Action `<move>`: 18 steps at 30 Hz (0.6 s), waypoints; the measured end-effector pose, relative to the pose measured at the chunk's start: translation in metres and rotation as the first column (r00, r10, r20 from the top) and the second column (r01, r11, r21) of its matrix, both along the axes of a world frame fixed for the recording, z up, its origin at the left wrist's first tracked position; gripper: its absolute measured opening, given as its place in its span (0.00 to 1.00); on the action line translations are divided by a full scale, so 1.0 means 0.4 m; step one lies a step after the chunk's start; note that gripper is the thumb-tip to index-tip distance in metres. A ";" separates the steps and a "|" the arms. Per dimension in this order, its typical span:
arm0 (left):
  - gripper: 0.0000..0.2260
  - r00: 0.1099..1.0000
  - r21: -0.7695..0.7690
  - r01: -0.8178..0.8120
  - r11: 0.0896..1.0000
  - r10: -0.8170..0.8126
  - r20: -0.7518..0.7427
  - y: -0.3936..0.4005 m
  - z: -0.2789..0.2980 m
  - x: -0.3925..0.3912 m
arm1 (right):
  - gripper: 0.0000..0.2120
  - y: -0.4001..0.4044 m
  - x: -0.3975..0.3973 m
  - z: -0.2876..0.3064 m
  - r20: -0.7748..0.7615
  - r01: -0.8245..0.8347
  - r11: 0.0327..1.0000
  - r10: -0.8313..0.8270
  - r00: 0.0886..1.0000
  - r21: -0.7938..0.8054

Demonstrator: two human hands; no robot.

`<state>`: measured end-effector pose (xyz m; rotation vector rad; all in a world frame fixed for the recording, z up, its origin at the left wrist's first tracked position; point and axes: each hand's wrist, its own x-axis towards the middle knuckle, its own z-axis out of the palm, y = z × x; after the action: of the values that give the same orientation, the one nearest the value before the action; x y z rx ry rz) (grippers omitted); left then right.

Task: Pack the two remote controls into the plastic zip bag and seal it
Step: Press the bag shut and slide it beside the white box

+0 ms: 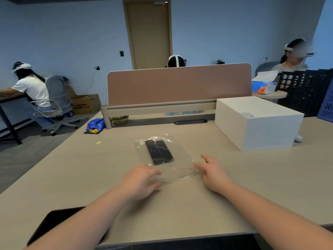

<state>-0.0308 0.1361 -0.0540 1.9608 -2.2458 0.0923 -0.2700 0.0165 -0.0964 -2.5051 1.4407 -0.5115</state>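
Two black remote controls [159, 152] lie side by side inside a clear plastic zip bag [180, 157] that rests flat on the beige desk [72, 174]. The bag's near edge, with the zip strip, runs between my hands. My left hand [140, 179] rests palm down on the bag's near left corner, fingers spread. At the near right corner, the fingertips of my right hand [212, 173] touch the bag, fingers apart. Neither hand holds a remote.
A large white box [257, 121] stands at the back right of the desk. A brown divider panel [178, 83] closes the far edge. Blue snack packets [95, 125] lie at the back left. A dark tablet [52, 224] sits at the near left edge. Other people sit beyond.
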 end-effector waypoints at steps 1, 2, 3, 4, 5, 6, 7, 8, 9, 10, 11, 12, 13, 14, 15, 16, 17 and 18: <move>0.17 0.997 0.020 0.015 1.000 -0.016 0.072 0.001 -0.001 0.007 | 0.22 -0.002 -0.001 -0.002 -0.032 -0.019 1.000 0.019 0.999 -0.003; 0.16 0.990 0.007 0.044 0.999 -0.045 0.132 0.003 -0.005 0.015 | 0.20 -0.001 -0.001 -0.003 -0.059 -0.030 1.000 0.029 0.998 -0.008; 0.12 0.980 -0.023 0.076 0.997 -0.071 0.188 0.007 -0.010 0.024 | 0.18 0.001 -0.001 -0.002 -0.073 -0.036 0.999 0.035 0.997 -0.019; 0.10 0.964 -0.065 0.105 0.992 -0.086 0.250 0.010 -0.015 0.032 | 0.17 0.003 -0.001 -0.001 -0.081 -0.041 0.999 0.039 0.996 -0.032; 0.08 0.949 -0.100 0.119 0.988 -0.084 0.304 0.012 -0.022 0.041 | 0.16 0.007 -0.002 0.001 -0.087 -0.048 0.998 0.044 0.995 -0.048; 0.07 0.930 -0.124 0.132 0.983 -0.080 0.359 0.012 -0.030 0.047 | 0.16 0.011 -0.002 0.002 -0.088 -0.057 0.997 0.052 0.995 -0.057; 0.04 0.908 -0.152 0.145 0.978 -0.070 0.413 0.015 -0.036 0.051 | 0.16 0.014 -0.002 0.004 -0.089 -0.071 0.996 0.065 0.994 -0.063; 0.01 0.893 -0.171 0.150 0.974 -0.059 0.446 0.017 -0.040 0.054 | 0.16 0.018 -0.002 0.005 -0.093 -0.086 0.994 0.079 0.993 -0.072; 0.02 0.883 -0.180 0.151 0.972 -0.051 0.466 0.019 -0.043 0.054 | 0.16 0.021 -0.001 0.006 -0.102 -0.101 0.991 0.091 0.991 -0.088; 0.05 0.880 -0.179 0.158 0.971 -0.056 0.473 0.020 -0.048 0.055 | 0.17 0.024 0.000 0.007 -0.104 -0.121 0.986 0.109 0.989 -0.113; 0.08 0.886 -0.180 0.149 0.972 -0.050 0.462 0.022 -0.051 0.054 | 0.18 0.028 0.003 0.009 -0.097 -0.149 0.980 0.137 0.986 -0.133; 0.11 0.891 -0.199 0.148 0.969 -0.044 0.451 0.023 -0.054 0.054 | 0.19 0.032 0.007 0.010 -0.090 -0.186 0.973 0.174 0.981 -0.140; 0.10 0.897 -0.228 0.155 0.961 -0.040 0.441 0.024 -0.056 0.053 | 0.19 0.038 0.013 0.013 -0.087 -0.226 0.963 0.216 0.973 -0.144; 0.08 0.903 -0.264 0.161 0.951 -0.034 0.429 0.024 -0.057 0.054 | 0.19 0.046 0.023 0.017 -0.088 -0.265 0.953 0.254 0.963 -0.148; 0.04 0.908 -0.285 0.151 0.947 -0.020 0.418 0.025 -0.054 0.054 | 0.19 0.055 0.035 0.023 -0.085 -0.305 0.936 0.294 0.952 -0.173; 0.02 0.914 -0.306 0.141 0.942 -0.005 0.406 0.025 -0.052 0.055 | 0.18 0.063 0.050 0.025 -0.079 -0.342 0.916 0.332 0.940 -0.211; 0.05 0.919 -0.324 0.130 0.937 0.009 0.395 0.023 -0.055 0.056 | 0.18 0.069 0.065 0.026 -0.070 -0.366 0.895 0.361 0.930 -0.254; 0.06 0.923 -0.347 0.129 0.929 0.016 0.385 0.020 -0.061 0.057 | 0.18 0.075 0.082 0.026 -0.065 -0.379 0.881 0.377 0.924 -0.283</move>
<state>-0.0078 0.1443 -0.0785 1.7873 -2.2839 0.8950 -0.2373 0.0463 -0.0862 -2.9220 0.8854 -0.6757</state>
